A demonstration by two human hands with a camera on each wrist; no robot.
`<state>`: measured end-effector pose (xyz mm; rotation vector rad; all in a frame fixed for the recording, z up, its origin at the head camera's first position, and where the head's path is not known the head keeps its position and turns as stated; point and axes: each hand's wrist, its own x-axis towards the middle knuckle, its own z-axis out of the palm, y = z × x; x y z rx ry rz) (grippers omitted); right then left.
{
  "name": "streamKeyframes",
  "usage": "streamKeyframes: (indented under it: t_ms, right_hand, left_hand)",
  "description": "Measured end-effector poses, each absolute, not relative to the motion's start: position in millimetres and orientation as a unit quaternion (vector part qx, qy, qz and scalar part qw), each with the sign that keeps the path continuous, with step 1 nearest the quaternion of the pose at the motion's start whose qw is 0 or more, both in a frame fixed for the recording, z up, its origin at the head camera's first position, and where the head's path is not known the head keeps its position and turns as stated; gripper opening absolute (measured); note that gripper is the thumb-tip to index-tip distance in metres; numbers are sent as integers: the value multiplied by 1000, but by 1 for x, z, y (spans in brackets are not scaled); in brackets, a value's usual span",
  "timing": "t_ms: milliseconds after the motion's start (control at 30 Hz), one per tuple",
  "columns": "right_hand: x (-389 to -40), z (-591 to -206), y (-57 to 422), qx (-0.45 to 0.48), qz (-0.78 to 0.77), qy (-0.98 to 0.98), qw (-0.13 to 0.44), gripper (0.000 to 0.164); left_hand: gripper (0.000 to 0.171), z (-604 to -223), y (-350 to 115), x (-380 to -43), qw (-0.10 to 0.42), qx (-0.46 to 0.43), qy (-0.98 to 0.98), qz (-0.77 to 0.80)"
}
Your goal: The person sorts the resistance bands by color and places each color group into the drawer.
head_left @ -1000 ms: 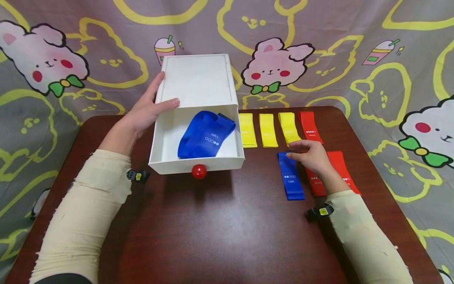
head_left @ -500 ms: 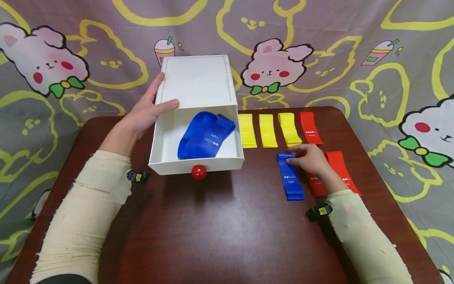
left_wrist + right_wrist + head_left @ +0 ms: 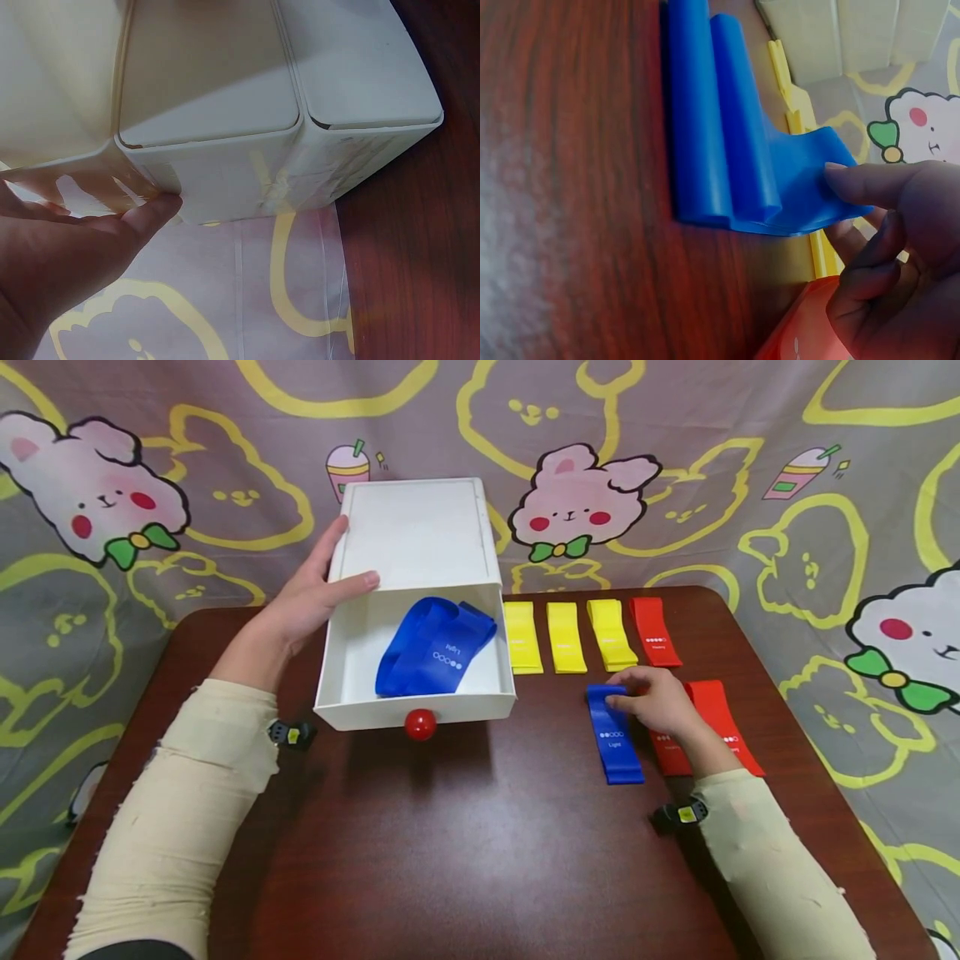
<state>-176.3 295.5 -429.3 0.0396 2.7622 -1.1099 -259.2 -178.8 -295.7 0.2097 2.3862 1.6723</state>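
Observation:
My left hand (image 3: pixel 300 597) holds the upper left edge of a white drawer box (image 3: pixel 416 531), thumb on top and fingers along the side. In the left wrist view the fingers lie against the white stacked units (image 3: pixel 217 176). The drawer (image 3: pixel 352 714) with a red ball knob (image 3: pixel 421 724) is pulled out, and a looped blue resistance band (image 3: pixel 431 652) lies in it. My right hand (image 3: pixel 660 700) pinches the far end of a folded blue resistance band (image 3: pixel 618 747). In the right wrist view that band's (image 3: pixel 802 172) pinched end curves up off the table.
Yellow bands (image 3: pixel 566 637) lie in a row right of the drawer box. A red band (image 3: pixel 656 631) lies beside them, and other red bands (image 3: pixel 720 718) lie partly under the right hand. A patterned cloth (image 3: pixel 697 527) hangs behind the brown table (image 3: pixel 450 860).
My right hand has come down slightly onto the far end of the folded blue band and pinches it. The left hand and the drawer box stay in place.

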Motion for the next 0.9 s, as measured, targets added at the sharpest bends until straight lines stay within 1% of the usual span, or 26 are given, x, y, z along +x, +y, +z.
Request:
streamKeyframes:
  t_ms: [167, 367, 600, 900]
  right_hand:
    - [-172, -428, 295, 32, -390, 919, 57, 27]
    - [-164, -420, 292, 32, -424, 905, 17, 26]
    - [-156, -405, 286, 22, -449, 893, -20, 30]
    - [-148, -382, 275, 31, -477, 877, -48, 34]
  left_hand:
    - [96, -296, -179, -259, 111, 70, 811, 570]
    - [96, -295, -179, -259, 110, 71, 812, 569]
    - [96, -295, -179, -259, 112, 68, 811, 570]
    - [96, -295, -178, -259, 114, 66, 810, 571]
